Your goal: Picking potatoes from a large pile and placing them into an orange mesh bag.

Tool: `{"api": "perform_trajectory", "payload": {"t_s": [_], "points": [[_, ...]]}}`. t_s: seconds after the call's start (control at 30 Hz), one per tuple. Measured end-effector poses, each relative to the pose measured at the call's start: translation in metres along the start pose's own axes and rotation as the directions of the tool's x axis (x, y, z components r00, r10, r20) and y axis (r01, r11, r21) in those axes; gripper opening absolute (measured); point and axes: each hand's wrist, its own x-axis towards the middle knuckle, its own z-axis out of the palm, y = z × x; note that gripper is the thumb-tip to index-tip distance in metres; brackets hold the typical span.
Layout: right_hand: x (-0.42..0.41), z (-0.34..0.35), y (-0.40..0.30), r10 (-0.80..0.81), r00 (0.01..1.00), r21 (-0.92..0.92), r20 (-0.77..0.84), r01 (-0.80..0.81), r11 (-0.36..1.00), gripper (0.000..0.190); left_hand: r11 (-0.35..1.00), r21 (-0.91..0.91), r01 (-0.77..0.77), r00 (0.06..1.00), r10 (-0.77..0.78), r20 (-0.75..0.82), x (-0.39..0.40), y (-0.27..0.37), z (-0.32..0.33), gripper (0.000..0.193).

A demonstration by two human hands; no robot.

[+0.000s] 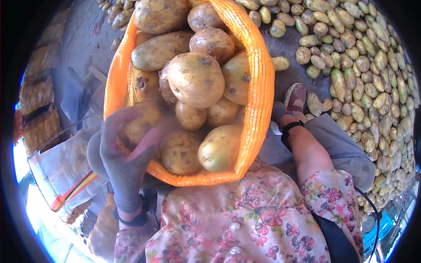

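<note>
An orange mesh sack (pixel 260 85) stands open before me, filled with large potatoes (pixel 196 80) bearing dirt patches. My left hand (pixel 128 148), in a grey knit glove, is at the near left rim of the sack, its thumb and fingers around the mesh edge beside a potato; the fingers are blurred. My right hand (pixel 280 111), also gloved, is low at the sack's right side. Most of it is hidden behind the sack, so I cannot tell what it touches. The rim is rolled outward around the potatoes.
A big heap of potatoes (pixel 361 65) spreads over the floor on the right, with more at the top left. Filled sacks (pixel 41 130) are at the far left. A pale sheet-like sack (pixel 70 164) with a striped band lies nearer. A black cable (pixel 375 210) hangs at lower right.
</note>
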Motion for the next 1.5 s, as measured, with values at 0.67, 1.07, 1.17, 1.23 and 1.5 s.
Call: {"api": "perform_trajectory", "payload": {"t_s": [0.67, 1.07, 1.17, 1.23, 1.5], "points": [[-0.049, -0.256, -0.120, -0.181, 0.836, 0.613, -0.517, 0.510, 0.604, 0.036, 0.998, 0.017, -0.063, 0.997, 0.064, -0.042, -0.007, -0.012, -0.006, 0.043], [-0.170, -0.238, -0.341, -0.912, 0.394, -0.548, 0.114, 0.790, 0.273, 0.013, 0.997, -0.069, -0.041, 0.998, 0.045, 0.049, -0.011, -0.018, -0.022, 0.050], [-0.166, -0.241, -0.341, -0.919, 0.353, -0.536, 0.175, 0.817, 0.212, 0.011, 0.995, -0.084, -0.054, 0.995, 0.061, 0.084, -0.009, -0.022, -0.020, 0.051], [-0.167, -0.236, -0.343, -0.927, 0.338, -0.576, 0.161, 0.795, 0.190, 0.011, 0.996, -0.073, -0.053, 0.995, 0.059, 0.075, -0.011, -0.023, -0.020, 0.052], [-0.168, -0.200, -0.348, -0.980, 0.193, -0.820, -0.039, 0.555, 0.142, 0.010, 0.997, -0.076, -0.030, 0.985, 0.042, 0.169, -0.012, -0.025, -0.043, 0.050]]}}
